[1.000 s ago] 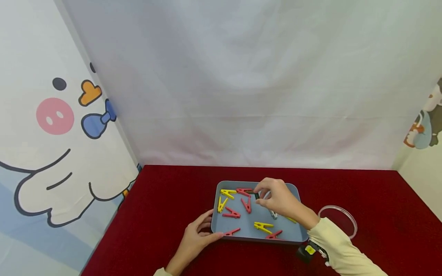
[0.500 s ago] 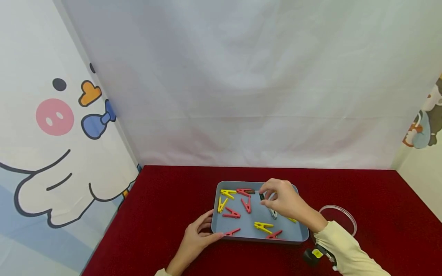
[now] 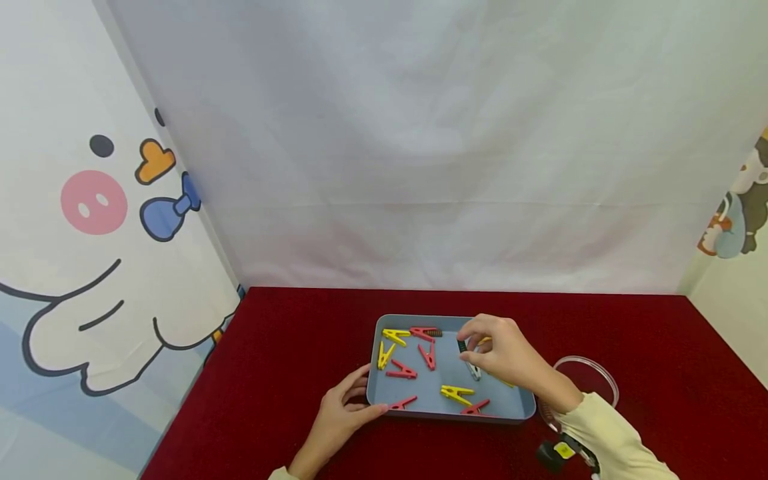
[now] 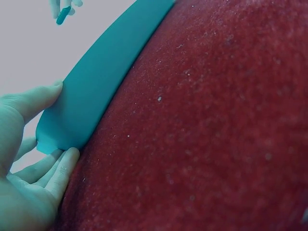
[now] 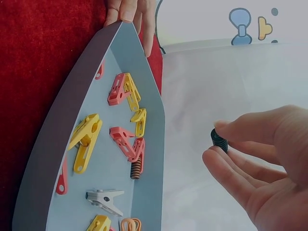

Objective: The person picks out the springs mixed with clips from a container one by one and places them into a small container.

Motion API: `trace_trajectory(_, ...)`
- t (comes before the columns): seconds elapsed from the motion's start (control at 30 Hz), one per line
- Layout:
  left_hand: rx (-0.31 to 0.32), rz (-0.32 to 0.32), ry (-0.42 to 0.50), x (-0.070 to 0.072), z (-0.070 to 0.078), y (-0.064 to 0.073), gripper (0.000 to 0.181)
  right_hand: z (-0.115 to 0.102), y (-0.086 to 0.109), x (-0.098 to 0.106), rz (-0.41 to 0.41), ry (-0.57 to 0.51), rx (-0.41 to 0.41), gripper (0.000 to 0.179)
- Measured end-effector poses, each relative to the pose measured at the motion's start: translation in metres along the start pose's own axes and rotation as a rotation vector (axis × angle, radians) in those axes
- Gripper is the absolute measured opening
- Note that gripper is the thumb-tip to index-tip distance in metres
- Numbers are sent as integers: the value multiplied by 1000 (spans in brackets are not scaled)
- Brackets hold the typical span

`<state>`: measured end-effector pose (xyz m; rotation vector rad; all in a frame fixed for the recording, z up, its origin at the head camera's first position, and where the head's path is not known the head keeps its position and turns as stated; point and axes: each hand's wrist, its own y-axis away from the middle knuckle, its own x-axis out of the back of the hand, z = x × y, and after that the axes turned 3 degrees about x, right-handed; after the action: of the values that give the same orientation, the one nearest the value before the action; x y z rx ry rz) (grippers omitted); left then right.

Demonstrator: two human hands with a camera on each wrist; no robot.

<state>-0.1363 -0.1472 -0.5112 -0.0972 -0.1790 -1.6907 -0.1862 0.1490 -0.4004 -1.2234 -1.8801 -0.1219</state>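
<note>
My right hand (image 3: 501, 350) pinches a small dark coil spring (image 5: 219, 140) between thumb and fingertips, above the right part of the blue-grey tray (image 3: 414, 368). My left hand (image 3: 339, 410) grips the tray's near left corner, with the thumb at the front wall and fingers round the side. Inside the tray lie several yellow clothespins (image 5: 86, 142) and several red clothespins (image 5: 118, 89). A grey-white clothespin (image 5: 107, 199) lies below my right hand. Beside a red clothespin at the far side rests a brown coil spring (image 5: 136, 168). My right hand hides part of the tray's far right in the head view.
A clear ring-shaped item (image 3: 603, 373) lies on the dark red tablecloth (image 3: 288, 347) right of the tray. Coiled orange-tan bands (image 5: 130, 224) sit in the tray. A pale curtain (image 3: 420, 147) hangs behind the table.
My right hand has moved a little to the right over the tray with the dark spring in its fingers. The left hand and the tray have stayed in place.
</note>
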Motion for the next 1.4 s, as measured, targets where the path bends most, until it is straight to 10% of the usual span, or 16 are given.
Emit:
trace_trajectory(1.17, 4, 7, -10, -1, -2, 0, 73, -5, 14, 17, 46, -18, 18, 24)
trace_trajectory(1.4, 4, -4, 12, 0, 21, 10, 72, -8, 16, 19, 60, -20, 14, 25)
